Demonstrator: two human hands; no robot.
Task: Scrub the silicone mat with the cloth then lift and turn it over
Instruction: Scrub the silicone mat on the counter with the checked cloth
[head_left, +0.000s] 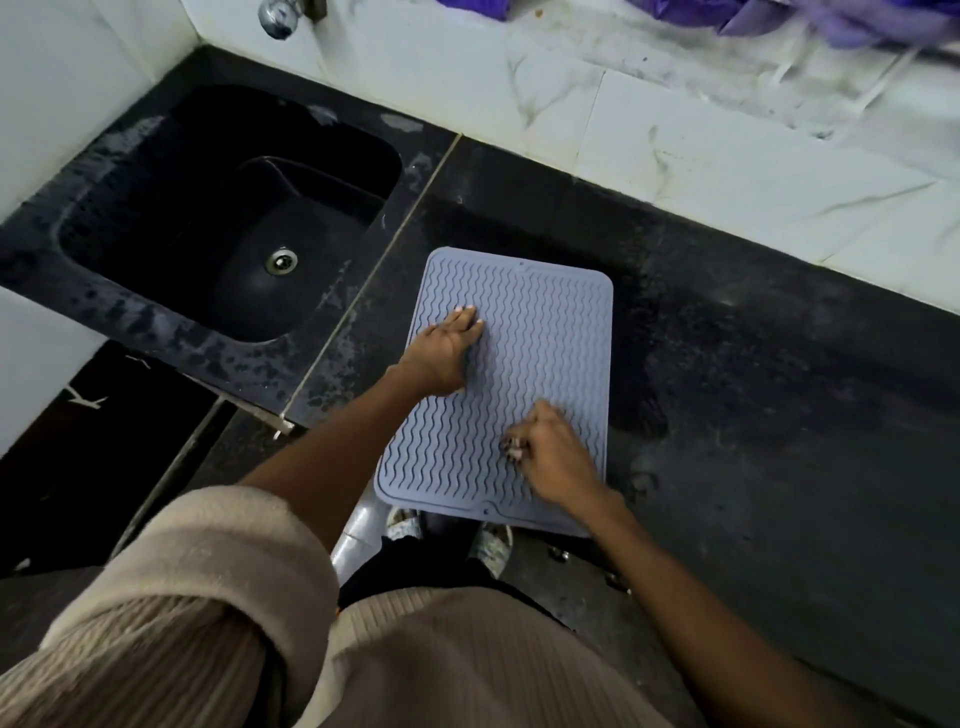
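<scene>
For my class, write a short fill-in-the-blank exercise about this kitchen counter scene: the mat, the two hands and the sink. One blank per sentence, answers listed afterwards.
1. The silicone mat lies on a counter whose colour is ____.
2. The left hand rests ____ on the mat, fingers extended.
3. The sink is on the ____ side of the mat as the person sees it.
4. The ridges on the mat run in a ____ pattern, and the right hand is curled on top of them.

Missing words: black; flat; left; wavy
</scene>
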